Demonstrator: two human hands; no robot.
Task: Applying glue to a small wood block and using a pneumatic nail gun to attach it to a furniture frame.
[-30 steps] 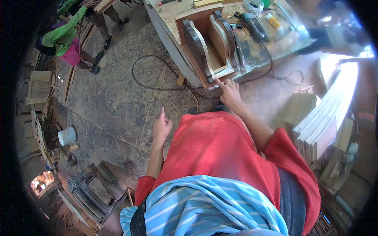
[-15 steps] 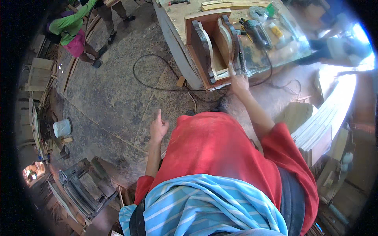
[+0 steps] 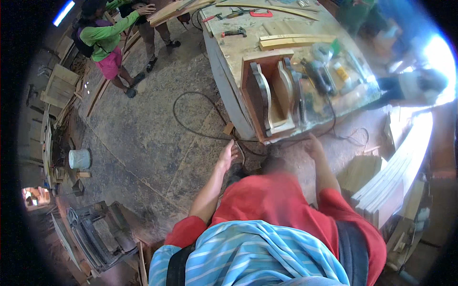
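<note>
My left hand [image 3: 228, 155] hangs open over the concrete floor, fingers apart, holding nothing. Close to it lie a black cable loop [image 3: 191, 119] and a small wood offcut [image 3: 229, 128]. My right hand [image 3: 312, 144] is lowered just below the front edge of the workbench [image 3: 224, 62], fingers loosely curled and holding nothing. Right above it stands a brown wooden box frame [image 3: 267, 95] with curved carved pieces inside, at the bench's near corner. I am wearing a red shirt over a blue striped cloth.
A power tool [image 3: 317, 76], bottles, planks and hand tools lie on the bench. A stack of pale boards [image 3: 396, 181] stands at right. Two people [image 3: 107, 35] stand at the far left. A white bucket [image 3: 79, 158] and stacked frames [image 3: 95, 233] sit at left.
My right hand has come off the wooden box frame and dropped below the bench edge. My left hand stays open at my side. The view has shifted back from the bench.
</note>
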